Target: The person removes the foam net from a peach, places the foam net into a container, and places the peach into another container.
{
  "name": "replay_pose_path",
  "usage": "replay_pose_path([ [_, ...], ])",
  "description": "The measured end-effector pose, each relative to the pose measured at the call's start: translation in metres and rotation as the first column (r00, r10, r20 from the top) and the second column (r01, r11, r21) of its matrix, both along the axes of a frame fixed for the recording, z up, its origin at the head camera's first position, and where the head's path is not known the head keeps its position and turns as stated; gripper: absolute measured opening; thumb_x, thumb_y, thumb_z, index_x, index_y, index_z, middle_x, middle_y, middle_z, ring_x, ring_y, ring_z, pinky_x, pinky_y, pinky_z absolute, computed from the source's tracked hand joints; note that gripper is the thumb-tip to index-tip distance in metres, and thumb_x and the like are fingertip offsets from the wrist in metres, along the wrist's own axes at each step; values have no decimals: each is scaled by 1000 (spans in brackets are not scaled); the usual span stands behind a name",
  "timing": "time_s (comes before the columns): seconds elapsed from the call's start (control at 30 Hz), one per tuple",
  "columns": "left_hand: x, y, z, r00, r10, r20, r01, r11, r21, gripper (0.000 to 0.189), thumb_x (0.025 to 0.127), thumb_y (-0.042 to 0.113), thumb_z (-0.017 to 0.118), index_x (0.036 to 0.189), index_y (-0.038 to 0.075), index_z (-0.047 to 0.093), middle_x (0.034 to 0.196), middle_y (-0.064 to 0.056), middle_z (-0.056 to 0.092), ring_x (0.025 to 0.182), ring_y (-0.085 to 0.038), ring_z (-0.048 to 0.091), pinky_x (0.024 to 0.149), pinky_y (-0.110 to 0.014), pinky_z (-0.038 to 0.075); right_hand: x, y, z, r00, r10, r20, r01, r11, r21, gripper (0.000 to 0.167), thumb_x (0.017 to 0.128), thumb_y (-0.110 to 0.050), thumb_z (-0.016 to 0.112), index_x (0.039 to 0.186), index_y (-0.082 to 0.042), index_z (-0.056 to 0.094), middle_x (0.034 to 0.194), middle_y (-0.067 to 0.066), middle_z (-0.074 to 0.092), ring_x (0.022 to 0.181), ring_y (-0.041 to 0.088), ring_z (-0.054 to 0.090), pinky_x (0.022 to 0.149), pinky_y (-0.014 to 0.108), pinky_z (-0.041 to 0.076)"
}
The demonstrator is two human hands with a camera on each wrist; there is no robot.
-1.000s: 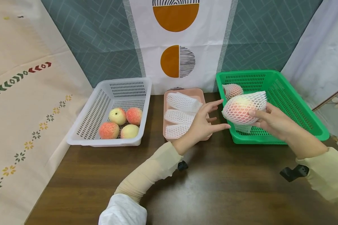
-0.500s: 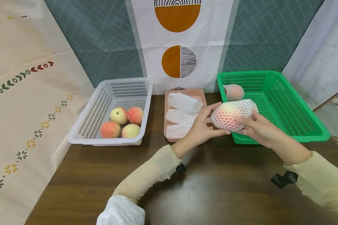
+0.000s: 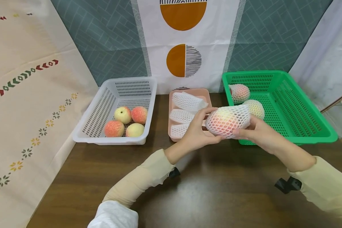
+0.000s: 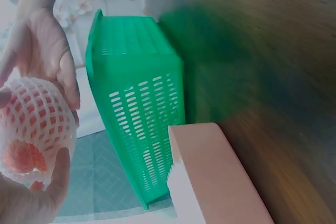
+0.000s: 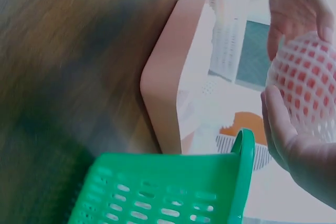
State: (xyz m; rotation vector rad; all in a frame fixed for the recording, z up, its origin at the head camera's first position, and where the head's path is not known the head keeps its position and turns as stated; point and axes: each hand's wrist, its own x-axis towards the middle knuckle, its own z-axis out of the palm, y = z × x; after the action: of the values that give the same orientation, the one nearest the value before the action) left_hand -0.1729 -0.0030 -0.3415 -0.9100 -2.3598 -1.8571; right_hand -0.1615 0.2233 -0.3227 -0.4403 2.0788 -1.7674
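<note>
On the left, four bare peaches [image 3: 113, 128] sit in the grey basket [image 3: 86, 139]; next, the pink tray [image 3: 200, 91] bears loose net sleeves [image 3: 187, 102]. Then my left hand [image 3: 197, 133] curls thumb and fingers about one end of the netted peach [image 3: 223, 122], held up in the air; my right hand [image 3: 257, 131] pinches the other. Bare red skin [image 4: 23, 156] shows at the sleeve's mouth, so I'd grip lightly and ease the mesh evenly over it. Rightmost, the green basket [image 3: 305, 110] holds two sleeved peaches [image 3: 255, 108].
</note>
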Motion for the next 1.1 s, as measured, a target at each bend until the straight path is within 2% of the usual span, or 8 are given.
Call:
replay_pose_path([
  [0.17,8,-12,-3,1000,-14,-6,13,999,-38,80,68,2,81,136,10,40,133,-9,41,112,-22,48,76,-21,55,6,-6,1,989,53,-141,-31,987,157,54,89,-6,64,134,4,36,115,-1,54,95,8,60,77,24,54],
  [0.37,18,-24,-17,999,-25,-40,22,997,-76,78,66,3,82,133,6,41,131,-10,44,109,-21,48,77,-28,56,13,-14,-6,984,86,-155,-55,979,198,56,82,-7,73,128,7,43,112,13,58,88,11,64,73,26,56],
  [0.43,22,-29,-21,999,-25,-26,22,996,-88,78,66,3,82,133,5,42,130,-10,45,109,-21,48,77,-29,56,15,-17,-9,981,92,-170,-57,978,198,62,80,-7,75,130,6,41,116,17,56,92,10,62,75,26,56],
  [0.57,30,-38,-25,999,-33,12,34,993,-114,76,67,3,81,133,4,43,128,-10,48,104,-21,51,75,-25,54,22,-25,-14,982,80,-170,-47,981,189,88,78,-7,77,145,0,22,128,25,45,102,23,60,77,25,56],
  [0.67,35,-44,-28,997,-55,60,61,992,-108,74,67,2,81,132,4,44,127,-12,50,99,-18,53,71,-25,56,29,-30,-18,985,67,-158,-40,984,172,102,78,-8,78,151,-7,7,130,31,40,102,34,60,74,28,56],
  [0.73,38,-48,-30,990,-67,121,79,992,-94,72,68,1,80,131,4,44,126,-13,51,98,-16,53,72,-29,57,33,-32,-22,986,72,-151,-49,988,149,103,78,-7,78,151,-8,6,128,32,40,99,36,61,73,29,57],
  [0.9,47,-58,-37,952,-60,300,100,988,-120,69,71,5,79,131,9,46,126,-13,51,102,-20,52,73,-31,55,41,-40,-38,980,117,-159,-90,981,170,88,77,-11,78,145,-1,22,129,28,40,100,34,59,74,27,56],
  [1.1,50,-64,-45,931,-43,362,126,970,-209,67,72,13,79,130,13,46,121,-13,55,107,-25,53,81,-28,50,48,-43,-54,976,175,-128,-150,971,185,75,78,-14,78,136,3,34,122,26,47,95,27,58,75,26,55],
])
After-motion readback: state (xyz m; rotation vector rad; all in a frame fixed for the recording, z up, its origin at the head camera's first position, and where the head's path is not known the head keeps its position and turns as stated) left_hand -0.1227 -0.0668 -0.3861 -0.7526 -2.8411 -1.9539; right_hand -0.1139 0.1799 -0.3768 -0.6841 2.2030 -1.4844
